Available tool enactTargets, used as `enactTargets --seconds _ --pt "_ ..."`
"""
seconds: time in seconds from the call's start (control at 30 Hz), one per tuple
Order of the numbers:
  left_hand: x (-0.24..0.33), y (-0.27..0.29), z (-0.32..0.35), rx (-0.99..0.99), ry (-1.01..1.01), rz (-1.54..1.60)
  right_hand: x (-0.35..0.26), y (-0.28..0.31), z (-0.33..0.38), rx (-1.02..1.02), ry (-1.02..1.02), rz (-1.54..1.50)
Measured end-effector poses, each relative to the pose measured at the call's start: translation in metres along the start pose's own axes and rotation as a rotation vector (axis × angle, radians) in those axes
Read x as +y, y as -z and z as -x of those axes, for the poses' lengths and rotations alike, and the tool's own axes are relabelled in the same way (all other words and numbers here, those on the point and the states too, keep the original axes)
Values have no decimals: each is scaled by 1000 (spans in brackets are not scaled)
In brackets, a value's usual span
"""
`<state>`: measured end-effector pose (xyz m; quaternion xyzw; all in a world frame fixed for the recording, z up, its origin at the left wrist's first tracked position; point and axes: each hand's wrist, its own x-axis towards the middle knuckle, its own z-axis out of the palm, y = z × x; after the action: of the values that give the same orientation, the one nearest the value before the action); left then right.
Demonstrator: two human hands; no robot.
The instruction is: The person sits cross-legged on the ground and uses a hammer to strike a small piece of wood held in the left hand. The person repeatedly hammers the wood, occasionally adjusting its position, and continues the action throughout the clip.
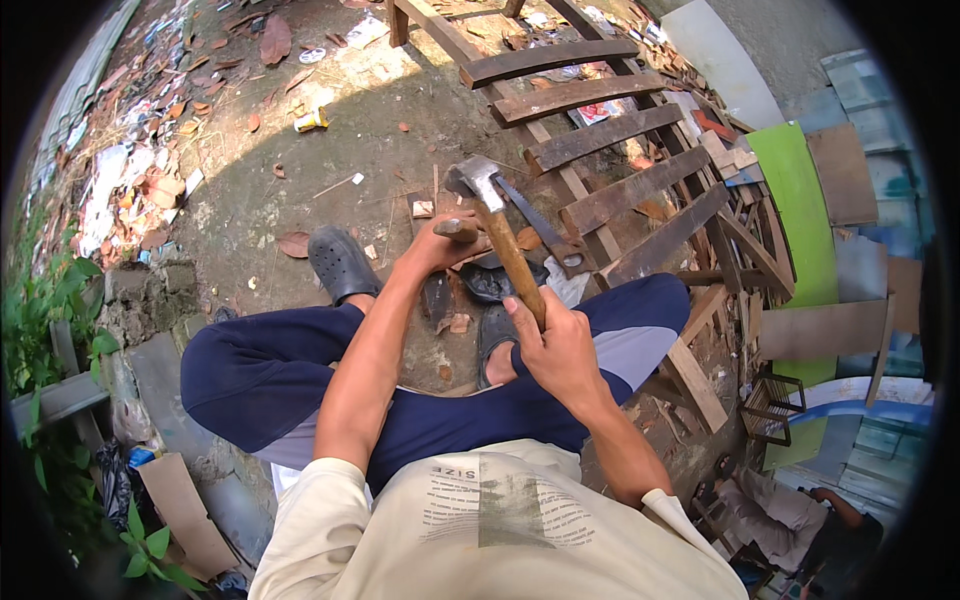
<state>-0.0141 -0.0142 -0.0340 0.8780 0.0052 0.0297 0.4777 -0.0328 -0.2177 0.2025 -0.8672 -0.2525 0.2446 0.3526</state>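
Hammer point(487, 195), wooden handle, steel head: right hand point(556, 345) has its fingers wrapped around the lower handle, head raised above the work. Left hand point(438, 240) pinches a small wood piece point(460, 228), fingers closed on it, just beside and below the hammer head. Metal strip point(540, 225) lies across the ground beyond it, toward the slatted frame point(600, 140). I judge the step as striking at the held piece; the next blow calls for aim clear of the left fingers. Sandals point(342, 262) on dirt.
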Motion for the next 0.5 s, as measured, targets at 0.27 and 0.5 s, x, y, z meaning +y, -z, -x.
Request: enactTargets --seconds 0.27,0.5 --pt "-15 -23 8 -54 56 -62 95 -25 -28 -68 -193 207" --pt "-28 -16 31 13 347 75 120 22 -24 108 -297 206"
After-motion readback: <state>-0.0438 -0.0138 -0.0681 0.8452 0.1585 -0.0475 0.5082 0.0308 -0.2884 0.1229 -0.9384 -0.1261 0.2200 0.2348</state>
